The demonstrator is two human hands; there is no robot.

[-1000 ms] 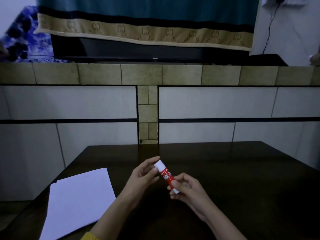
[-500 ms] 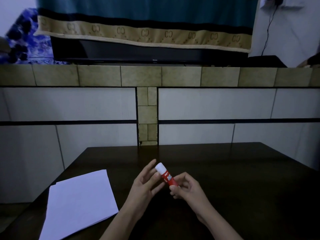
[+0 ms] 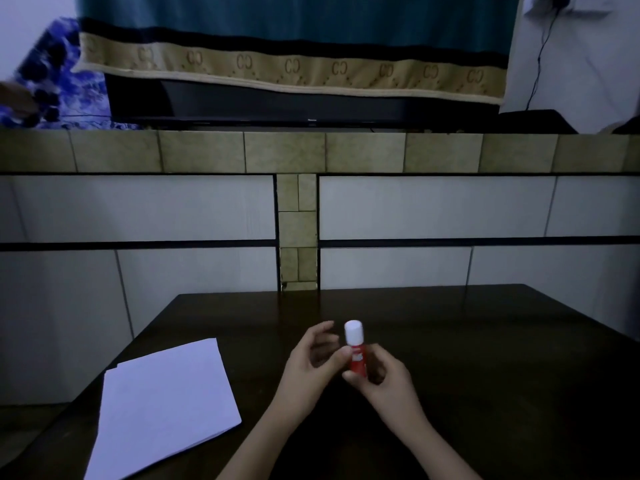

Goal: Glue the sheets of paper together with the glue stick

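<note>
A red glue stick (image 3: 357, 360) with a white cap stands almost upright above the middle of the dark table (image 3: 502, 358). My right hand (image 3: 386, 384) grips its lower red body with thumb and curled fingers. My left hand (image 3: 310, 363) is just left of it, its thumb tip touching the stick below the cap and its fingers loosely curled, apart from the cap. A small stack of white paper sheets (image 3: 162, 398) lies flat at the table's left front, slightly fanned at the top edge.
Behind the table rises a tiled wall (image 3: 433, 206) with a ledge, and a television (image 3: 298, 105) under a draped cloth sits on it. A cable (image 3: 538, 57) hangs at the upper right.
The glue stick has tipped from leaning left to nearly upright. My left fingers have come off the cap and now curl beside it, with only the thumb touching the stick.
</note>
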